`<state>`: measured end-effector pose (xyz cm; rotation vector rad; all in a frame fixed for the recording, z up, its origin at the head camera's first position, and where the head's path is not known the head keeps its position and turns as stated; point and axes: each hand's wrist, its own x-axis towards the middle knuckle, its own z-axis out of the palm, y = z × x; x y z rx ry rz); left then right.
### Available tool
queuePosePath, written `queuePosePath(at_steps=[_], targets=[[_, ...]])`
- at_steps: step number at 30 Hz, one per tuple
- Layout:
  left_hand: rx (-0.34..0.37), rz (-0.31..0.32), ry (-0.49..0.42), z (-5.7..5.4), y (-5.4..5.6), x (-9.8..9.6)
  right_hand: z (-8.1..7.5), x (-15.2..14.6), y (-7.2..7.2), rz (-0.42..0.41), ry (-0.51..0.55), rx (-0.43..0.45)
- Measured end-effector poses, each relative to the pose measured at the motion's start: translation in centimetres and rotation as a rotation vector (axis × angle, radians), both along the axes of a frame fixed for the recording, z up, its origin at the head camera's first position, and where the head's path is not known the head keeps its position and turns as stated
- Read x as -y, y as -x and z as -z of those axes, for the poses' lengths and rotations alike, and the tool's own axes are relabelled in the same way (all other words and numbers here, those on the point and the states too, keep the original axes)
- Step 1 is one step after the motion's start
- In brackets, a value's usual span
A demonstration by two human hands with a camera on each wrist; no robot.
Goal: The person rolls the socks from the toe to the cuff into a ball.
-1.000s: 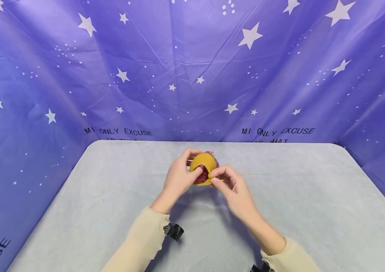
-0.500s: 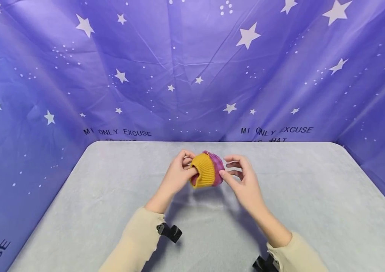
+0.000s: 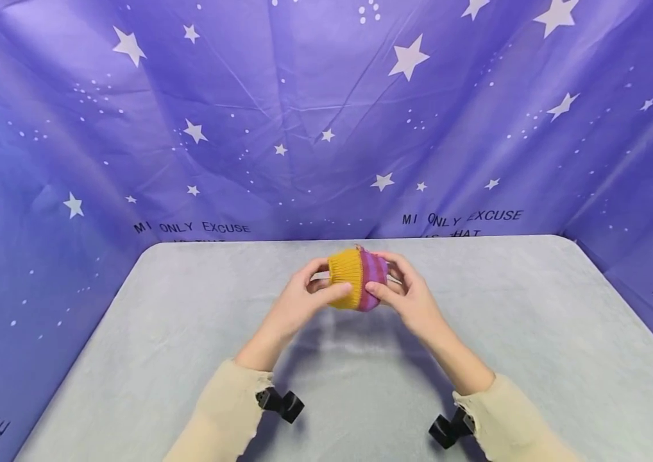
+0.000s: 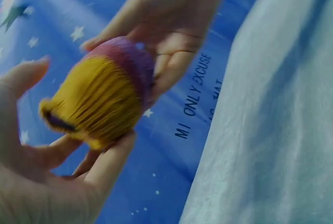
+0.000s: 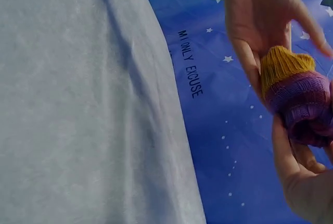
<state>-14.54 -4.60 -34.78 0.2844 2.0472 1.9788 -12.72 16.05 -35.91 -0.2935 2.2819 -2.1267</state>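
A balled-up knit sock (image 3: 348, 279), with a mustard ribbed cuff and purple-striped body, is held over the table between both hands. My right hand (image 3: 413, 292) grips the purple end, thumb on the near face and fingers behind. From the left, my left hand (image 3: 297, 298) reaches to the yellow cuff; its fingers touch the sock from the far side. The left wrist view shows the left thumb (image 4: 32, 74) raised apart from the sock (image 4: 101, 99). In the right wrist view, a dark fold shows in the purple end of the sock (image 5: 299, 94).
A pale grey cloth covers the table (image 3: 188, 308). Behind and beside it hangs a purple-blue curtain (image 3: 303, 96) with white stars and black lettering. Small black cameras (image 3: 280, 404) sit at both wrists, by the cream sleeves (image 3: 225, 410).
The sock has turned so its cuff opening, which faced me, now points left. The left thumb has come out of the opening. My right hand has shifted from the cuff edge to the purple end.
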Motion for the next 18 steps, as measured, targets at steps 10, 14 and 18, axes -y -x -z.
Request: queuePosePath(at_steps=[10,14,18], targets=[[-0.203,-0.203,0.342,0.6,2.7,-1.0,-0.2,1.2,3.0,0.102,-0.102,0.063],[-0.192,-0.186,0.486,1.4,3.8,-1.2,0.6,0.9,4.5,0.08,-0.169,0.145],[-0.114,-0.147,0.57,2.1,4.7,-1.4,1.9,0.5,5.6,0.031,-0.182,0.232]])
